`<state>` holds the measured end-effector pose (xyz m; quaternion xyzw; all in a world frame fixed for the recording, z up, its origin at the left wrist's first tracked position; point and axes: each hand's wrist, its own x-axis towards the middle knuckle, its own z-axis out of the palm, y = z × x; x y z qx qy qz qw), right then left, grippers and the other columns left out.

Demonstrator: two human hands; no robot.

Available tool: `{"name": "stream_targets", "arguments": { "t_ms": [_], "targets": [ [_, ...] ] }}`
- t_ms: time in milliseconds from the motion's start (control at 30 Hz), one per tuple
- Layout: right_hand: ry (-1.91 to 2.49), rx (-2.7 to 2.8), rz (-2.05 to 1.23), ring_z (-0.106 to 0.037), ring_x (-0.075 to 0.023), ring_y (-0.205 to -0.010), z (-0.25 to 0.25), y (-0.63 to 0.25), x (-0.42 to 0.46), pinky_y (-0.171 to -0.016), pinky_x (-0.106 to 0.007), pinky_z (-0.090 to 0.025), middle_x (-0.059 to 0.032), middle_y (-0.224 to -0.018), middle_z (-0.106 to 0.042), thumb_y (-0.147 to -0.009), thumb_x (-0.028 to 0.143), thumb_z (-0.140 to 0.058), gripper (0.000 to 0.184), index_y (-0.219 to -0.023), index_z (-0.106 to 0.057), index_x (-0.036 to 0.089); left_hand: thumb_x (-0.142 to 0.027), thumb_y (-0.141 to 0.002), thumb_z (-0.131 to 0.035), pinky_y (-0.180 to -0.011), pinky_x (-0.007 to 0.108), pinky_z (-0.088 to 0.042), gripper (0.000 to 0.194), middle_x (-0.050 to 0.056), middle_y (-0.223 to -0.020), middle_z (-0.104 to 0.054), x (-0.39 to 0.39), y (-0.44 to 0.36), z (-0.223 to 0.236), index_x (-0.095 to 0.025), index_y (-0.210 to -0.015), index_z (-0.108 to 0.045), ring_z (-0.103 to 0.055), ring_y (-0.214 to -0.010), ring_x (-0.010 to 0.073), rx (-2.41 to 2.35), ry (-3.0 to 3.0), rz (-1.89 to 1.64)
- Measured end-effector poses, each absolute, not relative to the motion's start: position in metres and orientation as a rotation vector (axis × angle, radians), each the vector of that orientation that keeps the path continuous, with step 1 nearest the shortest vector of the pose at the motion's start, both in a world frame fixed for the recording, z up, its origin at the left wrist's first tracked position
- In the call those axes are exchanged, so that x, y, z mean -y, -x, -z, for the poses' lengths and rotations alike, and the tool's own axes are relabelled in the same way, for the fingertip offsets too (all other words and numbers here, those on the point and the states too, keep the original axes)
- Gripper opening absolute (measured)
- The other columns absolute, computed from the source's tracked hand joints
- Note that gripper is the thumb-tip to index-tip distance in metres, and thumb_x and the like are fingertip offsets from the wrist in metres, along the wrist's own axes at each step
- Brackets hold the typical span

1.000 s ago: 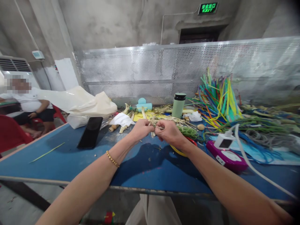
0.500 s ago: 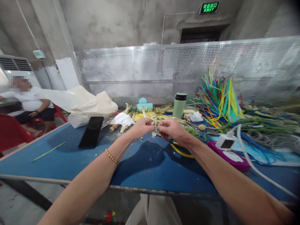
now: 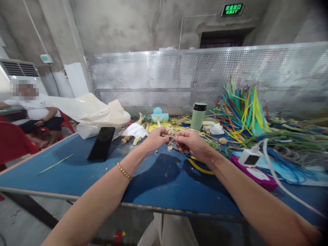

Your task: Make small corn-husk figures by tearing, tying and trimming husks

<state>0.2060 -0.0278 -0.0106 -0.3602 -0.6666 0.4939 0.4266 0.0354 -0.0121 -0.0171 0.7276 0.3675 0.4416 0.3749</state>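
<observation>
My left hand (image 3: 159, 139) and my right hand (image 3: 191, 142) meet over the middle of the blue table (image 3: 153, 191). Fingers of both hands pinch a small piece of pale dried plant fibre (image 3: 172, 135), knotted or braided as far as I can tell; the fingertips hide part of it. Yellow-handled pliers or scissors (image 3: 201, 167) lie under my right hand, their front end hidden. Behind the fingers sit loose pale fibre strips (image 3: 179, 120) and a yellow sheet (image 3: 166, 125).
A black phone (image 3: 101, 143), white tissue (image 3: 135, 130) and large plastic bag (image 3: 107, 114) are at left. A green flask (image 3: 198, 116), colourful strips (image 3: 243, 112) and a magenta power strip (image 3: 256, 174) with a white charger (image 3: 249, 157) stand right. A person (image 3: 36, 109) sits far left.
My fingertips have shifted on the fibre piece, and the right-hand fingers have turned slightly. The whole view has moved a little, so the scene sits slightly further right.
</observation>
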Motion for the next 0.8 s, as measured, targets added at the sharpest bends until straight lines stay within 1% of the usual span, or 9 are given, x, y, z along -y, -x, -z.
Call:
{"name": "stream_targets", "arguments": {
  "t_ms": [100,200,233,300,367,433,600,733,800],
  "targets": [
    [1.004,1.703,-0.972,-0.045,-0.0079,-0.039,0.007,-0.204,0.031,-0.038,-0.019,-0.036,0.0031,-0.045,-0.052,-0.072,0.030,-0.064,0.019,-0.063,-0.054,0.016,-0.010,-0.065,-0.052,-0.058,0.022,-0.038,0.016,0.003,-0.072,-0.062,0.015,-0.035,0.015,-0.012,-0.078,-0.061,-0.057,-0.066,0.0111,-0.851,-1.744,-1.028],
    [1.051,1.763,-0.777,-0.048,-0.0087,-0.041,0.008,-0.204,0.030,-0.038,-0.019,-0.037,0.0026,-0.048,-0.055,-0.074,0.032,-0.062,0.018,-0.068,-0.059,0.015,-0.019,-0.072,-0.056,-0.059,0.022,-0.039,0.009,0.003,-0.069,-0.063,0.015,-0.036,0.018,-0.012,-0.072,-0.062,-0.057,-0.064,0.0111,-0.849,-1.775,-1.063],
    [1.056,1.783,-0.739,-0.049,-0.0092,-0.042,0.009,-0.204,0.029,-0.038,-0.019,-0.038,0.0024,-0.049,-0.055,-0.075,0.033,-0.062,0.019,-0.070,-0.062,0.015,-0.023,-0.074,-0.057,-0.058,0.022,-0.039,0.013,0.003,-0.065,-0.062,0.014,-0.037,0.019,-0.012,-0.068,-0.061,-0.056,-0.061,0.0109,-0.866,-1.796,-1.101],
    [1.074,1.827,-0.694,-0.049,-0.0095,-0.043,0.009,-0.206,0.027,-0.038,-0.019,-0.038,0.0015,-0.050,-0.056,-0.077,0.036,-0.060,0.023,-0.071,-0.066,0.014,-0.029,-0.077,-0.058,-0.056,0.022,-0.039,0.023,0.002,-0.057,-0.059,0.012,-0.037,0.022,-0.013,-0.061,-0.058,-0.052,-0.055,0.0100,-0.895,-1.828,-1.175],
    [1.101,1.851,-0.678,-0.048,-0.0092,-0.041,0.009,-0.208,0.026,-0.038,-0.020,-0.036,0.0007,-0.049,-0.056,-0.079,0.037,-0.058,0.028,-0.067,-0.067,0.013,-0.029,-0.078,-0.058,-0.053,0.022,-0.038,0.026,0.000,-0.052,-0.056,0.010,-0.037,0.023,-0.013,-0.057,-0.055,-0.050,-0.050,0.0093,-0.908,-1.812,-1.235],
    [1.121,1.847,-0.693,-0.047,-0.0092,-0.041,0.008,-0.209,0.028,-0.038,-0.020,-0.035,0.0005,-0.048,-0.055,-0.079,0.037,-0.058,0.029,-0.067,-0.068,0.013,-0.027,-0.078,-0.058,-0.052,0.022,-0.039,0.024,0.000,-0.052,-0.055,0.009,-0.038,0.023,-0.013,-0.058,-0.056,-0.049,-0.048,0.0090,-0.920,-1.764,-1.270],
    [1.118,1.852,-0.751,-0.046,-0.0096,-0.041,0.007,-0.208,0.028,-0.040,-0.020,-0.036,0.0016,-0.046,-0.054,-0.075,0.034,-0.060,0.025,-0.078,-0.071,0.012,-0.026,-0.077,-0.058,-0.052,0.022,-0.039,0.020,0.000,-0.054,-0.057,0.015,-0.038,0.018,-0.013,-0.062,-0.059,-0.050,-0.049,0.0088,-0.928,-1.709,-1.256],
    [1.071,1.921,-0.594,-0.049,-0.0102,-0.044,0.013,-0.208,0.022,-0.043,-0.021,-0.037,0.0009,-0.051,-0.056,-0.074,0.029,-0.059,0.020,-0.074,-0.069,0.012,-0.035,-0.080,-0.058,-0.052,0.022,-0.037,0.030,0.000,-0.052,-0.056,0.019,-0.038,0.015,-0.013,-0.061,-0.058,-0.049,-0.050,0.0088,-0.876,-1.723,-1.218],
    [1.047,1.945,-0.472,-0.049,-0.0099,-0.046,0.015,-0.209,0.019,-0.044,-0.021,-0.037,0.0003,-0.054,-0.057,-0.075,0.028,-0.058,0.019,-0.071,-0.068,0.012,-0.034,-0.079,-0.060,-0.052,0.022,-0.036,0.027,0.000,-0.052,-0.056,0.019,-0.039,0.016,-0.013,-0.063,-0.058,-0.049,-0.049,0.0084,-0.877,-1.711,-1.195]
  ]
}}
